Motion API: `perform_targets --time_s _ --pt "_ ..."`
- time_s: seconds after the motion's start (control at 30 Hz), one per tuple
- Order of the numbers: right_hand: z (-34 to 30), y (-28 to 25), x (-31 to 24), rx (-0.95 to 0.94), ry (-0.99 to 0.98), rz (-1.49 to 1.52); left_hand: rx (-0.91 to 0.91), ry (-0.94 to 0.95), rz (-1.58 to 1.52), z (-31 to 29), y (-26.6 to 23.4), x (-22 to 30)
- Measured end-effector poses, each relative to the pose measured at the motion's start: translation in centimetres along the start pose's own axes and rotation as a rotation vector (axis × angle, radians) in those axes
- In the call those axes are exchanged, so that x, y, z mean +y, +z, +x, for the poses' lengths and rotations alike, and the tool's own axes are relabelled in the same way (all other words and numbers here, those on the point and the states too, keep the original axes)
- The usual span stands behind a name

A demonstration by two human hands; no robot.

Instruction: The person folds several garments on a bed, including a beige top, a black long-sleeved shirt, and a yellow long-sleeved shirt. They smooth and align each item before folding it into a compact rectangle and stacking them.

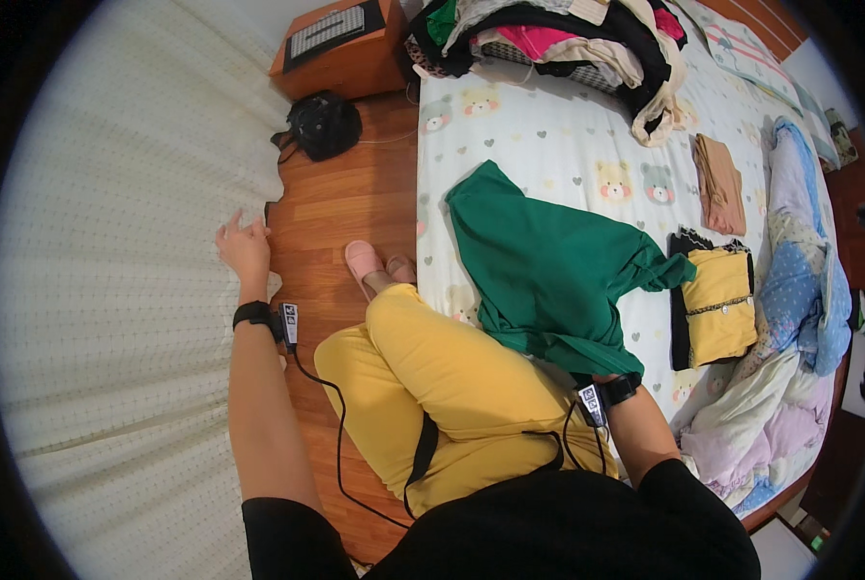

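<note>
A green garment, perhaps a top, lies spread and creased on the bed, its near edge by my right thigh. My right hand reaches in under that near edge; the cloth covers its fingers, so their grip is hidden. Out to the left, my left hand is raised beside the pale curtain, fingers apart and holding nothing. Right of the green garment sits a folded yellow and black stack of clothing. Beyond it is a folded tan garment.
A heap of mixed clothes covers the bed's far end. Rumpled bedding runs along the right side. A black bag rests on the wooden floor before an orange-brown cabinet. Cables hang from both my wrists.
</note>
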State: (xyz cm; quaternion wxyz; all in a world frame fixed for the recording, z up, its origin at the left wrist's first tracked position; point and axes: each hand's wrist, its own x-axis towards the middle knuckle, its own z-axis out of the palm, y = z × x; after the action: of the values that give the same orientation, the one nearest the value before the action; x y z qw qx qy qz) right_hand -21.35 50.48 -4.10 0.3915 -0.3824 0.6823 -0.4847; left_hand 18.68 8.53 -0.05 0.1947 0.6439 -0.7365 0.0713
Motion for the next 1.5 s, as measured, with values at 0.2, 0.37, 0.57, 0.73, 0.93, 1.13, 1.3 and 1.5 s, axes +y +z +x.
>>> perform_targets --time_s 0.2,0.37,0.57,0.73,0.93,1.13,1.3,1.5 --pt "0.1 0.3 0.1 -0.013 0.001 0.012 -0.129 0.260 -0.536 -3.4 -2.0 8.7" --pt "-0.3 0.3 -0.8 -0.013 0.004 0.051 -0.607 0.763 -1.010 -21.3 -2.7 28.5" --pt "-2.8 -4.4 -7.4 -0.005 -0.022 0.344 -0.901 0.337 -1.282 -24.2 -5.7 30.8" --pt "-2.5 -7.1 -14.8 -0.143 -0.213 0.652 -1.302 0.102 -1.578 -23.3 -16.7 23.2" --pt "-1.7 -3.4 -19.2 -0.472 -0.155 0.368 -1.066 -0.113 -1.902 -20.3 -20.1 20.0" --pt "-0.4 -2.2 -23.4 -0.633 -0.129 0.062 -0.613 -0.764 -2.118 -17.4 -11.8 13.7" --pt "2.7 -3.6 -28.2 -0.643 -0.334 0.922 -1.313 -0.786 -1.949 -27.2 -7.4 17.7" --pt "4.3 -7.8 -28.3 -0.496 -0.315 1.165 -0.918 -0.198 -1.861 -25.6 -11.8 13.8"
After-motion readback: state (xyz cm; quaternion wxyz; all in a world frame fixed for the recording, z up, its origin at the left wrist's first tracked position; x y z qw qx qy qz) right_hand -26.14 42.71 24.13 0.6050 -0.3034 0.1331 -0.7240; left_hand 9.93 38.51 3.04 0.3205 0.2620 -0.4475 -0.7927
